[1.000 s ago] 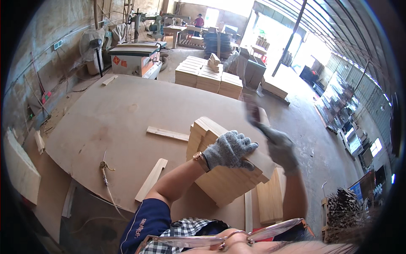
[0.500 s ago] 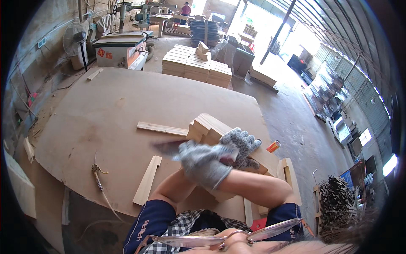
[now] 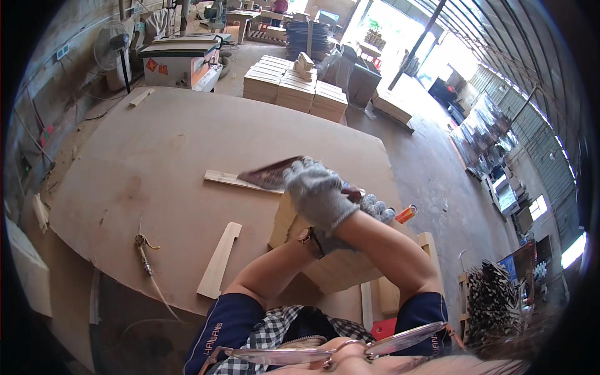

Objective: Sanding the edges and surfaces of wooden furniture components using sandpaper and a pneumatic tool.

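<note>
My forearms cross, the right over the left. My right hand (image 3: 320,195), in a grey work glove, is closed on a dark reddish-brown sheet (image 3: 269,175) that looks like sandpaper. The sheet sticks out to the left, above a bundle of pale wooden pieces (image 3: 344,270). My left hand (image 3: 377,208), in a speckled grey knit glove, curls its fingers over the far right side of that bundle. Its palm is hidden behind my right hand and arm. A watch (image 3: 305,235) is on my left wrist.
On the brown table (image 3: 162,169) lie a wooden strip (image 3: 228,180), a notched wooden piece (image 3: 219,261) and an air nozzle (image 3: 144,249) with a hose. An orange object (image 3: 406,214) is beyond my left fingers. Stacked boards (image 3: 294,87) stand behind the table.
My right hand has moved up and away from me with the sheet. The wooden bundle has tipped, showing a broad face toward me. My left hand has shifted slightly right, still on the bundle.
</note>
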The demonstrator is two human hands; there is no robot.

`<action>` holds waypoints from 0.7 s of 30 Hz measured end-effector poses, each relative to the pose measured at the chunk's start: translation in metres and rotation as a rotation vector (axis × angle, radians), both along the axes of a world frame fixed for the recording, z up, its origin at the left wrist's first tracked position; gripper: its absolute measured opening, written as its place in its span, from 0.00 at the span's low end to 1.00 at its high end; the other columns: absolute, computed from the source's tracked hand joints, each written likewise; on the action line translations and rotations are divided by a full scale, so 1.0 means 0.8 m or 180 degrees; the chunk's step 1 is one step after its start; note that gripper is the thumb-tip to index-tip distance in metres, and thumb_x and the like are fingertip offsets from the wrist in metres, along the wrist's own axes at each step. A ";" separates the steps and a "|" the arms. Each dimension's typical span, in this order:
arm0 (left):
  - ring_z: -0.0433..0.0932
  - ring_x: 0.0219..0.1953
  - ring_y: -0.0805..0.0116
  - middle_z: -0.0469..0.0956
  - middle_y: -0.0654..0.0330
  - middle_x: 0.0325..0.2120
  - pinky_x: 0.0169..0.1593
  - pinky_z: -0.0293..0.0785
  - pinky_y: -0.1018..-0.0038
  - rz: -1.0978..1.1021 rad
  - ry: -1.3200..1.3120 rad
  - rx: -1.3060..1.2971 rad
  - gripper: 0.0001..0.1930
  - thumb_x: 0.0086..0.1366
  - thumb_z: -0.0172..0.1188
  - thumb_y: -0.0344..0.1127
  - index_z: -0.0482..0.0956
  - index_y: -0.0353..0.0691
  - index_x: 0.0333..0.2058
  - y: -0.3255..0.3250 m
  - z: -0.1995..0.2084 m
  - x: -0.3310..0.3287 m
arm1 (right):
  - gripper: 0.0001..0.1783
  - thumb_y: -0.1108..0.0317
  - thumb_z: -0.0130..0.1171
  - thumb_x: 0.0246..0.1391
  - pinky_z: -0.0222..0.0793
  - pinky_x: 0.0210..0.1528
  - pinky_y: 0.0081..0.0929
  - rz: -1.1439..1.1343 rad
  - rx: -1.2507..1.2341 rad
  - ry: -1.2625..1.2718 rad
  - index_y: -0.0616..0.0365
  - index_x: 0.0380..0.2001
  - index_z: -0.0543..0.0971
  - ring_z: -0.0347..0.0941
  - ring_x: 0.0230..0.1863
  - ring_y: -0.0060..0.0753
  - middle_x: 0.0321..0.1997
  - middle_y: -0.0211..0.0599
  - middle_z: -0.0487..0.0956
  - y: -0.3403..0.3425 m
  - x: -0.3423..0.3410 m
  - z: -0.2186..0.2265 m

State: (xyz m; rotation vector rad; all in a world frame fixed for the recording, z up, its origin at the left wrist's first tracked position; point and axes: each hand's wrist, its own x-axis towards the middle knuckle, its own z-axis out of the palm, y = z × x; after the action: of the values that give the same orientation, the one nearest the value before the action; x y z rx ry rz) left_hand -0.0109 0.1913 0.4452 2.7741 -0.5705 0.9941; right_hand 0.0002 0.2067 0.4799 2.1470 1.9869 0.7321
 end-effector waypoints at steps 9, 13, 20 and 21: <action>0.72 0.47 0.58 0.74 0.56 0.44 0.56 0.63 0.65 0.0231 0.0249 -0.0158 0.27 0.57 0.55 0.55 0.73 0.44 0.51 -0.013 0.012 -0.043 | 0.13 0.67 0.51 0.47 0.68 0.50 0.39 0.0403 0.1258 -0.0427 0.59 0.37 0.75 0.72 0.46 0.43 0.40 0.45 0.74 -0.082 -0.065 0.030; 0.72 0.48 0.52 0.74 0.53 0.46 0.55 0.65 0.62 -0.1253 -0.0805 -0.2431 0.34 0.53 0.61 0.63 0.72 0.44 0.51 -0.021 -0.035 0.015 | 0.14 0.73 0.49 0.45 0.73 0.41 0.35 0.0245 0.1610 0.0034 0.54 0.38 0.75 0.76 0.37 0.40 0.36 0.37 0.78 -0.072 0.029 0.055; 0.74 0.36 0.59 0.74 0.57 0.34 0.42 0.66 0.64 -0.0298 -0.0275 -0.0082 0.36 0.45 0.64 0.64 0.72 0.43 0.46 -0.021 0.023 -0.010 | 0.25 0.81 0.50 0.43 0.71 0.48 0.35 -0.0353 0.1818 0.0226 0.49 0.46 0.77 0.76 0.44 0.39 0.45 0.35 0.79 -0.232 0.065 0.071; 0.75 0.37 0.60 0.74 0.57 0.35 0.43 0.67 0.64 -0.0307 -0.0171 -0.0122 0.35 0.46 0.64 0.63 0.72 0.43 0.45 -0.019 0.017 -0.009 | 0.26 0.81 0.50 0.43 0.71 0.49 0.36 -0.0629 0.1784 0.0445 0.49 0.47 0.77 0.76 0.45 0.41 0.45 0.36 0.79 -0.256 0.064 0.063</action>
State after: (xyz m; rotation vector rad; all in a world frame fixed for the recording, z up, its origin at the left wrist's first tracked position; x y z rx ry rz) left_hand -0.0179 0.1758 0.4585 2.6660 -0.6784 1.0501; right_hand 0.0511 0.0016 0.5304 2.7168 1.7353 1.2521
